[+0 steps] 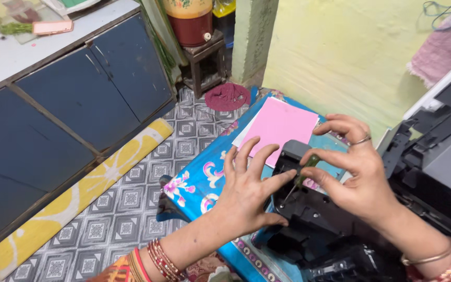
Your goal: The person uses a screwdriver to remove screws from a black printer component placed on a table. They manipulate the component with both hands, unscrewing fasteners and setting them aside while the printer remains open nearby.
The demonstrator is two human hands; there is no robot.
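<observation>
The right hand (364, 175) pinches the translucent green plastic handle of a small thin-shafted screwdriver (299, 180) between thumb and forefinger, the other fingers curled above it. The steel tip slants down toward seven o'clock into the top of a black moulded-plastic machine part (309, 219), which lies on the table at the lower centre of the view. The left hand (246, 193), at nine o'clock from the tool, is spread, its fingertips braced on the part's edge and its forefinger reaching to the shaft.

The screwdriver looks light, stiff and smooth, so likely to slip; the ribbed handle is the natural grip. The black part appears rigid but hollow, with thin ribs and clips that could snap; its thick outer walls seem safest to hold.

At twelve o'clock lies a flat pink paper sheet (280, 125) on a glossy blue flowered table cover (199, 183). At three o'clock stands a grey and black printer body (439, 162). At nine o'clock runs a patterned grey tiled floor (147, 193).
</observation>
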